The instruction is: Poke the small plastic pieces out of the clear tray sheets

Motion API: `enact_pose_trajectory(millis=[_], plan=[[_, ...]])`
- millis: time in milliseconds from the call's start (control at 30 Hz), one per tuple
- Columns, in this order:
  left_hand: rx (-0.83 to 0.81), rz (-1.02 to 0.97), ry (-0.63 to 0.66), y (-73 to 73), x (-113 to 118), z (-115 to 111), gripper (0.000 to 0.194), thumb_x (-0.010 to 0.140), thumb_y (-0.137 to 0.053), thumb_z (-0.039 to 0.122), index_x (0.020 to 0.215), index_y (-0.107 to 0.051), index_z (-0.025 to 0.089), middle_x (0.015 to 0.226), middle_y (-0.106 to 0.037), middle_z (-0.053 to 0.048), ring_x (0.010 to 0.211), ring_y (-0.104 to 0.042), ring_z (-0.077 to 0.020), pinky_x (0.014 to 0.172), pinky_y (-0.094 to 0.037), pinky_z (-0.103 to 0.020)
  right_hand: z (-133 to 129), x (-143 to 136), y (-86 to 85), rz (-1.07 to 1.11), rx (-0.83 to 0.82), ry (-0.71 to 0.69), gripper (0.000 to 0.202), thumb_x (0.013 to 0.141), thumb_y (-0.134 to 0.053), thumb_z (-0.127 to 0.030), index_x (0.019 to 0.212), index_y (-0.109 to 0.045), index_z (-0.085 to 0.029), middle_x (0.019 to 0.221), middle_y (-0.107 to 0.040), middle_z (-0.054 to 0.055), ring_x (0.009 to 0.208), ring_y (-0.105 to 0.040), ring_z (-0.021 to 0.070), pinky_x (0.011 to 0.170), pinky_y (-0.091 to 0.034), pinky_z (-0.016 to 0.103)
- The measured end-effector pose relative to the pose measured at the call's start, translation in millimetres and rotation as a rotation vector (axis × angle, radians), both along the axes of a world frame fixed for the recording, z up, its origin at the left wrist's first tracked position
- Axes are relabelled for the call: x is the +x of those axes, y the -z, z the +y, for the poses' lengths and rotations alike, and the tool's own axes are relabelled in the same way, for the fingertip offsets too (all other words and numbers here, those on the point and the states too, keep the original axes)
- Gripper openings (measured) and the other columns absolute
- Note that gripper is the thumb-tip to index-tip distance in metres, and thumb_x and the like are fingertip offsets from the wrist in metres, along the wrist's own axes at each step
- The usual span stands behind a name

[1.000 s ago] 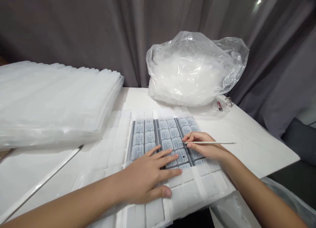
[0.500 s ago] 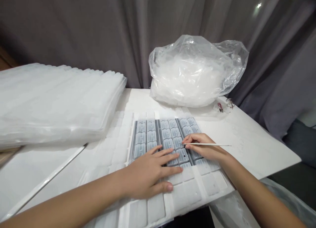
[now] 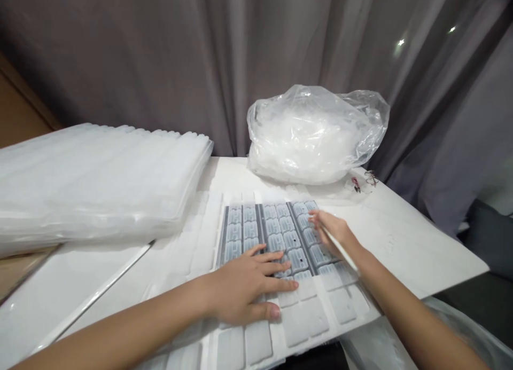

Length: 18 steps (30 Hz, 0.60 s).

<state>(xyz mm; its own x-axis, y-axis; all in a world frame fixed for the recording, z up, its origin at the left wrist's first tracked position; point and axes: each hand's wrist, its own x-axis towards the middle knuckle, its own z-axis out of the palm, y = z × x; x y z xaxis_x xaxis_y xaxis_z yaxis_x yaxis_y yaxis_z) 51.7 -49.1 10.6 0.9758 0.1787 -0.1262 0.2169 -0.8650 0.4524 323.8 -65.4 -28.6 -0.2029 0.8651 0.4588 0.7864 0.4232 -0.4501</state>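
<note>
A translucent sheet of moulded plastic pads (image 3: 304,323) lies near the table's front edge. Over or under its middle is a dark-striped panel (image 3: 259,220) with rows of rounded rectangular cells; a few cells carry small black dots. My left hand (image 3: 252,284) rests flat on the sheet, fingers spread across the panel's lower left part. My right hand (image 3: 334,232) is at the panel's right side, fingers pinched round a thin white stick (image 3: 340,248) that slants down toward the wrist. The stick's front end is hidden by the fingers, and the hand is slightly blurred.
A thick stack of translucent plastic sheets (image 3: 100,178) fills the left. Behind the panel stands a clear plastic bag (image 3: 312,140) of whitish material. Small dark red wire-like items (image 3: 356,185) lie right of it. A white strip (image 3: 96,292) runs along the table's left; grey curtain hangs behind.
My right hand has moved up and right across the panel, and the stick has swung from nearly level to a steep slant. My left hand stays in place. The view has tilted slightly.
</note>
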Motion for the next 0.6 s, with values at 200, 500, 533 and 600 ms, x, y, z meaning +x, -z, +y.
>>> enact_pose_trajectory(millis=[200, 500, 533, 600], plan=[[-0.046, -0.014, 0.059, -7.4, -7, 14, 0.059, 0.090, -0.047, 0.055, 0.144, -0.032, 0.034, 0.152, -0.022, -0.006, 0.139, -0.017, -0.0335, 0.110, -0.015, -0.060, 30, 11, -28.5, 0.141, -0.327, -0.159, 0.018, 0.086, -0.056, -0.035, 0.078, -0.059, -0.019, 0.119, -0.063, 0.011, 0.114, -0.057, 0.0264, 0.090, -0.047, 0.040], [0.074, 0.002, -0.099, -0.3, -21, 41, 0.057, 0.090, -0.044, 0.058, 0.142, -0.034, 0.036, 0.151, -0.025, -0.007, 0.138, -0.020, -0.0381, 0.106, -0.010, -0.068, 50, -6, -1.3, 0.420, -0.592, -0.304, 0.024, 0.085, -0.059, -0.041, 0.075, -0.056, -0.020, 0.100, -0.071, 0.008, 0.105, -0.063, 0.0233, 0.088, -0.048, 0.041], [0.075, -0.004, -0.100, 0.3, -20, 41, 0.057, 0.090, -0.045, 0.058, 0.142, -0.035, 0.036, 0.151, -0.026, -0.007, 0.137, -0.022, -0.0382, 0.106, -0.010, -0.068, 50, -5, -0.3, 0.426, -0.602, -0.304, 0.024, 0.085, -0.059, -0.041, 0.075, -0.057, -0.020, 0.100, -0.071, 0.008, 0.106, -0.063, 0.0233, 0.089, -0.048, 0.041], [0.077, -0.005, -0.103, 0.6, -20, 40, 0.057, 0.090, -0.044, 0.059, 0.141, -0.036, 0.036, 0.150, -0.028, -0.007, 0.137, -0.024, -0.0382, 0.105, -0.011, -0.069, 50, -3, 0.6, 0.436, -0.617, -0.290, 0.024, 0.085, -0.058, -0.042, 0.075, -0.057, -0.020, 0.100, -0.071, 0.008, 0.106, -0.063, 0.0233, 0.090, -0.048, 0.042]])
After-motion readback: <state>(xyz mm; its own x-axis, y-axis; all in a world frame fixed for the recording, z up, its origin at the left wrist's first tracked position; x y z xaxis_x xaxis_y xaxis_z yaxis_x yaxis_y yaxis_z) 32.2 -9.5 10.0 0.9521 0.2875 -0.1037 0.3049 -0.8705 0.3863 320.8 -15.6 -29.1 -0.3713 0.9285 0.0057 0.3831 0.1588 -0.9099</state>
